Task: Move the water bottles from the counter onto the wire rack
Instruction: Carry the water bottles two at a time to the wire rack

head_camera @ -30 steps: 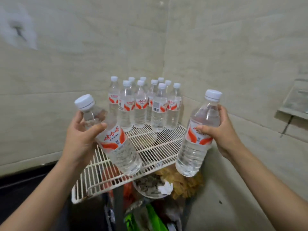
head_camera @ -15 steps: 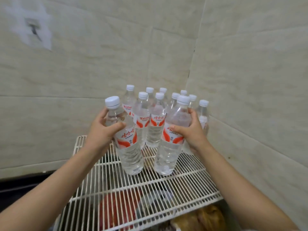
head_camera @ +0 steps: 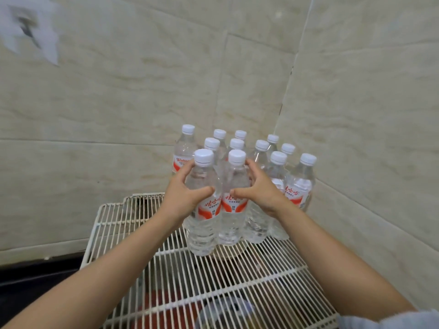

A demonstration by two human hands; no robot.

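Left hand [head_camera: 181,195] wrapped around the left front bottle [head_camera: 203,205], thumb across the front just above the red-and-white label, fingers behind the shoulder. Bottle upright, white cap on, clear water filling it to the neck; base on the wire rack [head_camera: 118,224].

Touching it on its right side: the right front bottle [head_camera: 234,200], same type, upright, capped, full, base also on the wires. Right hand [head_camera: 260,192] closed on it from the right, thumb on the label front, fingers curled around the far side.

Both held bottles stand side by side between the two hands, labels touching.

Behind and to the right of the grips: a cluster of standing bottles [head_camera: 300,184], all capped, all holding clear water, packed close together toward the corner of the tiled wall [head_camera: 356,115]. The nearest of them sit just behind the right hand's fingers; one rises behind the left hand's fingers.

Below the rack wires, near the forearms: a red shape [head_camera: 164,305] and a rounded grey shape [head_camera: 228,309], both blurred, contents not identifiable.
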